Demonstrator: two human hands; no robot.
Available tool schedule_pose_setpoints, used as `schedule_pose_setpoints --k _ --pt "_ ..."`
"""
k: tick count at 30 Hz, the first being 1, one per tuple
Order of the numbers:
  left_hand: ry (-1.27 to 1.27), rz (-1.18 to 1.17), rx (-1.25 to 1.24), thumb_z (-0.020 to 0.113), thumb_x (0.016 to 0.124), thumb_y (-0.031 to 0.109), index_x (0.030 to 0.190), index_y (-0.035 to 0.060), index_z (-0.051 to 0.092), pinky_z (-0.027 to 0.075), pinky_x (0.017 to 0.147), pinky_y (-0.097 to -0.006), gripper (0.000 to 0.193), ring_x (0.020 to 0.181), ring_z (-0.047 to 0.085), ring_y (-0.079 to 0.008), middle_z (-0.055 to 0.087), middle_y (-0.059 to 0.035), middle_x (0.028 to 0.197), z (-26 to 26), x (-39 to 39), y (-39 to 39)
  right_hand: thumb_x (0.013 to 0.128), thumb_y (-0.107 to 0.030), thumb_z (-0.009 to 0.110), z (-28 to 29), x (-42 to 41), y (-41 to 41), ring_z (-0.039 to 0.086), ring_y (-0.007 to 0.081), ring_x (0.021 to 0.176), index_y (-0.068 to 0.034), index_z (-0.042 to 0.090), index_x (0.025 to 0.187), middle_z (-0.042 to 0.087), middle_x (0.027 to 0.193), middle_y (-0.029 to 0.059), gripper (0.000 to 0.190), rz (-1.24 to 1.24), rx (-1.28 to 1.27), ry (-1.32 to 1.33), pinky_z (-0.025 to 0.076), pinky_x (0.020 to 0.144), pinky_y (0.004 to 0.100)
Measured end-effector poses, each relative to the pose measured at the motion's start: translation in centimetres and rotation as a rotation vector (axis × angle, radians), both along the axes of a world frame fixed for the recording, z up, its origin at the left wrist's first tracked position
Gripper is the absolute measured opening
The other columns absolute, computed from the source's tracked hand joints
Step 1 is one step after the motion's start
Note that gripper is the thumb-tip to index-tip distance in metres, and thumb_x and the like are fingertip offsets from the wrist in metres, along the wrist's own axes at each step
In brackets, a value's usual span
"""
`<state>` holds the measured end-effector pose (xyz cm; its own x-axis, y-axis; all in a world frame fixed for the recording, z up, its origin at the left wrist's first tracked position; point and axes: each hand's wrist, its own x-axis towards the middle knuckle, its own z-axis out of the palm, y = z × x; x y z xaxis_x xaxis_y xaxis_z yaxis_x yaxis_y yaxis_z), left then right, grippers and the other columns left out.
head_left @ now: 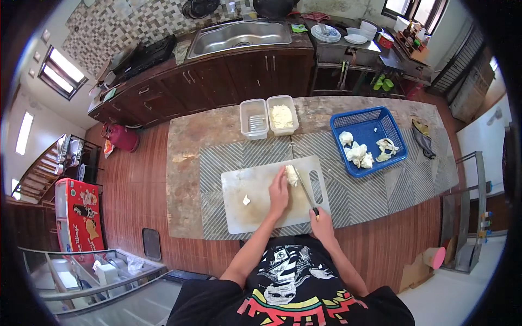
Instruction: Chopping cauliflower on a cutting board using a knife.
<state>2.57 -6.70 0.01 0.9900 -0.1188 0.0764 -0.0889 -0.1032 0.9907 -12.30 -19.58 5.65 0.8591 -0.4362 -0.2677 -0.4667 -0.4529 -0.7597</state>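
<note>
A white plastic cutting board [253,183] lies in front of me. My right hand [322,225] grips the dark handle of a kitchen knife [306,191], whose blade points away from me. Chopped cauliflower [292,176] sits in a small heap along the blade's left side. On the heap's other side rests my left hand [279,192], fingers stretched out and its edge against the pieces. A single white scrap [246,199] lies apart near the board's left side. Cauliflower florets [357,155] are in a blue plastic basket [346,168] to the right.
Beyond the board stand a clear plastic container [248,106] and another container [291,129] holding chopped white pieces [281,116]. A dark pouch-like object [424,138] lies right of the basket. A grey striped mat [367,199] partly covers the worn table [183,195].
</note>
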Motion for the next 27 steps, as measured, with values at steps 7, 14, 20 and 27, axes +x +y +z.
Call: schedule_pose_setpoints --k 7,14,20,27 --pt "0.097 0.203 -0.132 0.063 0.093 -0.003 0.122 -0.0044 0.067 0.056 0.088 -0.0283 0.029 0.1 0.073 -0.0184 0.075 -0.0142 0.11 0.7 1.4 3.3 0.099 -0.03 0.061 0.1 -0.4 -0.6 0.062 0.051 0.079 0.004 0.057 0.089 0.062 0.078 0.0291 0.035 0.007 0.014 -0.09 0.046 0.065 0.0512" --pt "0.356 0.032 0.196 0.069 0.089 -0.003 0.125 -0.005 0.063 0.054 0.092 -0.0292 0.037 0.101 0.071 -0.0185 0.072 -0.0137 0.117 2.5 2.3 3.3 0.098 -0.03 0.063 -0.2 -0.6 -0.8 0.063 0.0494 0.077 0.004 0.058 0.088 0.063 0.078 0.0288 0.036 -0.005 0.031 -0.061 0.047 0.066 0.0506" --pt "0.035 0.048 -0.163 0.042 0.078 -0.017 0.136 -0.0009 0.057 0.039 0.116 -0.0357 0.062 0.132 0.056 -0.0271 0.06 -0.0159 0.138 0.4 2.7 2.2 0.098 -0.028 0.062 0.1 -0.5 -0.6 0.063 0.0487 0.079 0.004 0.058 0.089 0.062 0.078 0.0284 0.035 0.016 0.029 -0.062 0.047 0.064 0.0481" --pt "0.001 -0.011 -0.093 0.041 0.086 -0.019 0.14 -0.0017 0.055 0.042 0.112 -0.0348 0.058 0.13 0.058 -0.0278 0.059 -0.0199 0.142 1.1 1.6 1.0 0.099 -0.029 0.062 0.0 -0.4 -0.4 0.065 0.0484 0.083 0.004 0.062 0.095 0.065 0.081 0.0277 0.033 0.021 0.009 -0.05 0.049 0.068 0.0486"
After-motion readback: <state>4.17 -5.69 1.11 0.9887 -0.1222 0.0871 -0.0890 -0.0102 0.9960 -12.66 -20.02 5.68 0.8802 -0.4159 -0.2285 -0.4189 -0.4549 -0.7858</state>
